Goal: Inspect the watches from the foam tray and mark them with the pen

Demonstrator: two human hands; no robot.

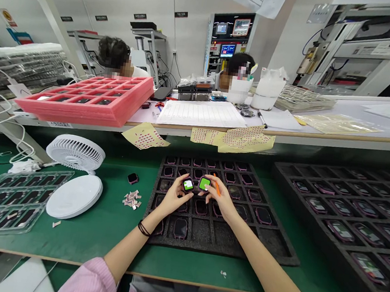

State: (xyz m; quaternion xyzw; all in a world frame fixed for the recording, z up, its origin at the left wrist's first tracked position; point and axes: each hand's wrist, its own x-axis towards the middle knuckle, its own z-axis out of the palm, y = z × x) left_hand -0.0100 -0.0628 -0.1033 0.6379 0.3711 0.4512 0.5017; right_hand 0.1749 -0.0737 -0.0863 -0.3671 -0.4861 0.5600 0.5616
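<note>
Over a black foam tray (280, 244), my left hand (173, 197) is closed on a smartwatch body (188, 184) with a lit white and green screen. Beside it, my right hand (224, 201) grips a second smartwatch body (204, 183) whose screen glows green. A slim orange stick (216, 185), perhaps a pen or tool, is also held among the right fingers. The two watches are close together with screens up. Below them, dark-screened watch bodies (180, 228) sit in the tray's compartments, and several compartments in the front row hold none.
Another foam tray (314, 243) of watches stands right. Left are a white fan (74, 196), a clear plastic tray (34, 225), a loose watch (133, 178) and small strips (132, 199). A shelf above carries a pink foam tray (124, 109) and papers (201, 113). Two people sit beyond.
</note>
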